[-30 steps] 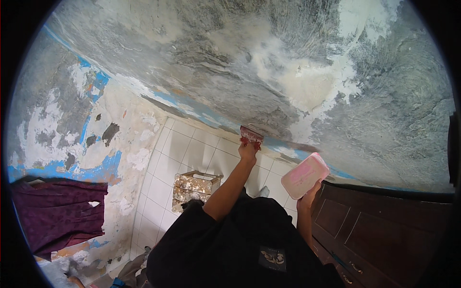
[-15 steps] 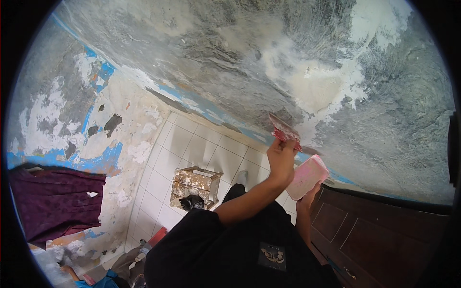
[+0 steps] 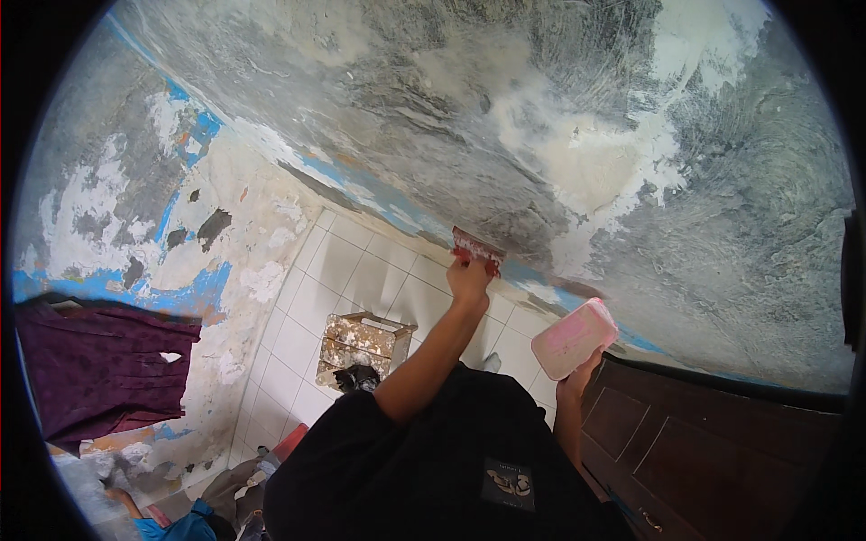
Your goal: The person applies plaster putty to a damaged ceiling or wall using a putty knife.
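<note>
My left hand (image 3: 469, 281) is closed round a red scraper (image 3: 478, 250) smeared with white. The scraper's wide edge lies against the low part of the grey, patchy wall (image 3: 433, 162), by a strip of blue paint. To the right, my right hand (image 3: 582, 371) grips a pale rectangular plastic tray (image 3: 573, 341) with pink smears, held tilted beside the wall. Its fingers are partly hidden behind the tray.
A paint-spattered wooden stool (image 3: 361, 343) stands on white floor tiles (image 3: 361, 279), with a small dark furry-looking thing (image 3: 358, 377) at its near side. Purple cloth (image 3: 108, 370) hangs on the left wall. Another person in blue (image 3: 185, 523) is at lower left. Dark brown panelled wood (image 3: 704, 451) borders the right.
My left hand has moved left and slightly down along the wall with the scraper. The tray in my right hand has shifted only slightly.
</note>
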A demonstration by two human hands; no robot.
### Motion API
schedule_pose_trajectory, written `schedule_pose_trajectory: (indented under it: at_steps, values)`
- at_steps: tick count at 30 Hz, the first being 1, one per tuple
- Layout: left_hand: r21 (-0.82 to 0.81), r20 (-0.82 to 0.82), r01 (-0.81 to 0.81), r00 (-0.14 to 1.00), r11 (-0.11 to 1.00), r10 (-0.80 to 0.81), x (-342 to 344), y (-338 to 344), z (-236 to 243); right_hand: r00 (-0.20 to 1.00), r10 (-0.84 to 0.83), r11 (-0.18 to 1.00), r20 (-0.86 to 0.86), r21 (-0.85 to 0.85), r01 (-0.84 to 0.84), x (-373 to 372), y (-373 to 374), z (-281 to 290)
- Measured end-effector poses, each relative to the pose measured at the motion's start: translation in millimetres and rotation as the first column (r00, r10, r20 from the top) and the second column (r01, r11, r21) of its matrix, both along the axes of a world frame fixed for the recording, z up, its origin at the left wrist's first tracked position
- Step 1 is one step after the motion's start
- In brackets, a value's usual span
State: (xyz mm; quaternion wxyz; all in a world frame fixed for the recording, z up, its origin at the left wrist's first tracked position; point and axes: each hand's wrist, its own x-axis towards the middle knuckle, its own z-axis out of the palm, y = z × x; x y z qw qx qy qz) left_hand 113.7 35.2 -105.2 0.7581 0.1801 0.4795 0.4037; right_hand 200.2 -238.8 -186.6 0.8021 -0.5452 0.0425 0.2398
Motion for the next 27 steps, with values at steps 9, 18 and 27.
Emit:
schedule_pose_trajectory:
  at_steps: [9, 18, 27]
  values:
    - [0.379, -0.159, 0.182, 0.979, 0.907, -0.13, 64.4, -31.0, 91.2, 1.0, 0.022, 0.997, -0.021, 0.069, -0.02, 1.5, 9.3, 4.5]
    - [0.384, 0.031, 0.189, 0.976, 0.904, -0.217, -25.8, -60.9, 115.2, 0.997, 0.071, 0.996, -0.01, 0.052, -0.07, 3.9, 19.5, 3.4]
    - [0.087, -0.15, -0.014, 0.988, 0.996, 0.027, -5.4, 47.4, -70.6, 0.998, 0.061, 0.996, -0.022, 0.067, -0.06, 5.2, 13.4, 6.8]
